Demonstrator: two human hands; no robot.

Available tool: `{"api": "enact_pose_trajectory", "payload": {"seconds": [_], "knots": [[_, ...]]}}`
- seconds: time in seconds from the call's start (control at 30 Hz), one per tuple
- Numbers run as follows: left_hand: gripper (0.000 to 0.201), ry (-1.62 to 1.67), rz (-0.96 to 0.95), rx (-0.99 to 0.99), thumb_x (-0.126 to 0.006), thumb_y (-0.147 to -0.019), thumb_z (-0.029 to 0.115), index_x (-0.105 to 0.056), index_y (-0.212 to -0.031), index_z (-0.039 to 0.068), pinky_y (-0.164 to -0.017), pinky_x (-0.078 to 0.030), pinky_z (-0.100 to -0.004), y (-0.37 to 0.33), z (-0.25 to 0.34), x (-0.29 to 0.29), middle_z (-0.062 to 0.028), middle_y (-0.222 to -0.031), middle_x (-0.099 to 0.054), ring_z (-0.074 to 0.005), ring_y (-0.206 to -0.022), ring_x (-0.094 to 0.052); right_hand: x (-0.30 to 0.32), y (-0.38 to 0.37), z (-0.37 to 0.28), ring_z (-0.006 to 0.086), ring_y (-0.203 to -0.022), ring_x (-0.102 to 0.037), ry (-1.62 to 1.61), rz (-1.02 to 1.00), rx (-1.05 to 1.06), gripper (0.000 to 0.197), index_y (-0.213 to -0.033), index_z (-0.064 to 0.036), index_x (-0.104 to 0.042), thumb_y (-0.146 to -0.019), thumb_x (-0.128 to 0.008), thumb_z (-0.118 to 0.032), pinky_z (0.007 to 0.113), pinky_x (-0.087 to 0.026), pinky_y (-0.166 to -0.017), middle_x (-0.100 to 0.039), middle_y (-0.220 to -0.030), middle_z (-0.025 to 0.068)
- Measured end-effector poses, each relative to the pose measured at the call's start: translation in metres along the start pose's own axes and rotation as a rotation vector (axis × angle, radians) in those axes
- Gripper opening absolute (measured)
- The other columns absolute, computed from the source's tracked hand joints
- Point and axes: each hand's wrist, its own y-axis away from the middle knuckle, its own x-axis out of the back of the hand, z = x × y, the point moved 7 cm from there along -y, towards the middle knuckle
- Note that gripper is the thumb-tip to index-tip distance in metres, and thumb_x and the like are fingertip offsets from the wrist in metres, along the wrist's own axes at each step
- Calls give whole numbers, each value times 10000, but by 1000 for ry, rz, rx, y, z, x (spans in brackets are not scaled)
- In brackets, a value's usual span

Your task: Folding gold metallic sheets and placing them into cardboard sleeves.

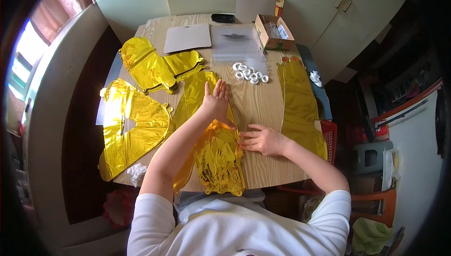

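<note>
A flat gold foil balloon [218, 157] lies folded on the table in front of me. My left hand [216, 103] rests on its upper part, palm down with the fingers stretched out. At the balloon's right edge is my right hand [268, 141], fingers apart, their tips touching the foil or the wood just beside it. Neither hand grips anything. To the left lie another flat gold foil balloon [134, 136] and, farther back, a bent gold foil balloon [145, 65]. A long gold foil balloon [300, 103] lies along the right side.
Several small white rings or rolls [250, 73] lie beyond my hands. Farther back are clear plastic sheets [235, 39], a grey card [188, 39], a black tray [222, 18] and an open cardboard box [276, 32]. Crumpled white tissue [136, 174] sits at the table's [263, 171] near left edge.
</note>
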Motion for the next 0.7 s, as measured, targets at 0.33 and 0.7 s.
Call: {"api": "enact_pose_trajectory", "payload": {"seconds": [0.33,0.7], "knots": [[1537,1,-10,2,-617,-440,917,-105,-1501,-70,-1117,-22,-669,-4,-1,-3,-209,-1599,-53,-339,-1487,24,5,10,-19,151,-1255,-530,-49,0,10,356,-1104,-162,-700,-763,-618,-102,445,-338,-1120,-653,-1227,-46],[1474,13,-20,23,-587,-508,913,-112,-1502,-66,-1128,-61,-655,-3,-3,4,-212,-1594,-80,-322,-1489,-6,4,14,-27,151,-1227,-553,-65,-16,-13,398,-1073,-166,-710,-688,-637,-95,439,-328,-1139,-667,-1199,-46]]}}
